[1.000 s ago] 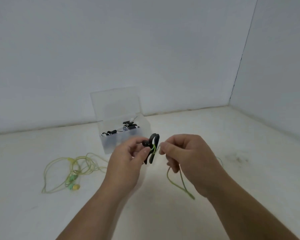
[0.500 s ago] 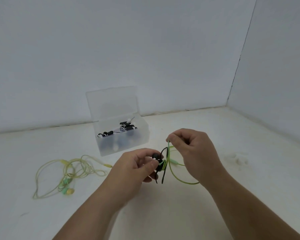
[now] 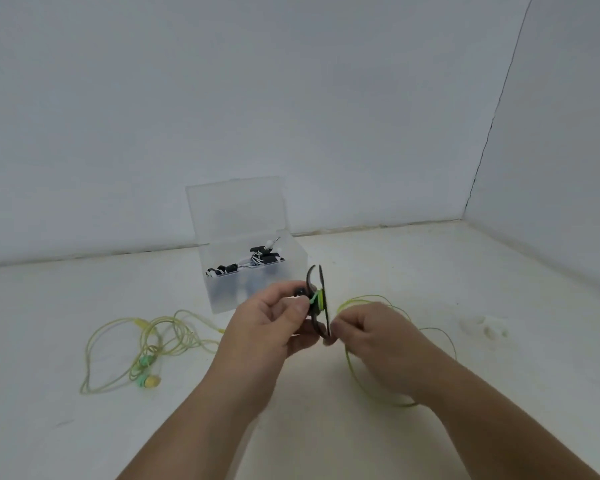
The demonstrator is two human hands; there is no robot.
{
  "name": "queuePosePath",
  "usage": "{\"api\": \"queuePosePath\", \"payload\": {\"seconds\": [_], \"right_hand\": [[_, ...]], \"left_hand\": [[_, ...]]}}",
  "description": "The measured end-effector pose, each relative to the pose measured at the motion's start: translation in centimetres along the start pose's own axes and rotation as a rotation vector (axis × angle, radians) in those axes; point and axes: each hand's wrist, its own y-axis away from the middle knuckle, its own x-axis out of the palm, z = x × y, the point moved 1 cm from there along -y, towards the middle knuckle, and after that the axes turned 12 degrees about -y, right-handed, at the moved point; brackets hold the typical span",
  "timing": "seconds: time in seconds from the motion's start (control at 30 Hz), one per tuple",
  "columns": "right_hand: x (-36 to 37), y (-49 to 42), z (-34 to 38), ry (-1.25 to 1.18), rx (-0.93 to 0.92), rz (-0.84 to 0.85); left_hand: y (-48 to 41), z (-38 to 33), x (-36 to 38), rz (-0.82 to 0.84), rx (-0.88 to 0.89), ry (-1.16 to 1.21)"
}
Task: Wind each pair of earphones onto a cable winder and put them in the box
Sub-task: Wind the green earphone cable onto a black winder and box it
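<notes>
The left hand (image 3: pixel 267 327) pinches a black winder (image 3: pixel 321 299) between thumb and fingers, held upright above the table (image 3: pixel 430 271) just in front of the open clear box (image 3: pixel 222 296). A green cable (image 3: pixel 352 368) wraps the winder's middle. The right hand (image 3: pixel 374 336), fingers curled, pinches that cable beside the winder's lower end. Yellow earphones (image 3: pixel 146 344) lie loose to the left.

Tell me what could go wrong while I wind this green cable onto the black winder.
The slack green cable lies in loose loops by the right hand, so it could knot or snag as it is drawn in. The left hand pinches the winder from one side only; the few turns on it might slip off.
</notes>
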Motion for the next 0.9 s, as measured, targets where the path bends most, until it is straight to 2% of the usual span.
{"api": "queuePosePath", "payload": {"seconds": [0.13, 0.27, 0.47, 0.6, 0.67, 0.77, 0.9], "right_hand": [[1.0, 0.7, 0.9, 0.046, -0.077, 0.205], [0.6, 1.7, 1.8, 0.019, -0.128, 0.223], [-0.8, 2.3, 2.6, 0.03, -0.18, 0.011], [-1.9, 2.6, 2.6, 0.045, -0.231, -0.17], [-2.3, 2.4, 2.4, 0.105, -0.276, -0.271], [-2.9, 2.0, 1.9, 0.12, -0.305, -0.381], [-3.0, 1.6, 1.6, -0.025, -0.258, -0.39]], "left_hand": [[-0.4, 0.4, -0.4, -0.13, -0.011, -0.057], [-0.5, 0.7, -0.5, -0.154, 0.042, -0.234], [-0.2, 0.8, -0.3, -0.178, 0.204, -0.645], [0.0, 0.7, -0.1, -0.116, 0.238, -0.765], [0.2, 0.5, 0.0, -0.059, 0.239, -0.761], [0.2, 0.2, 0.3, 0.043, 0.17, -0.617], [0.4, 0.0, 0.3, 0.168, 0.057, -0.445]]}}
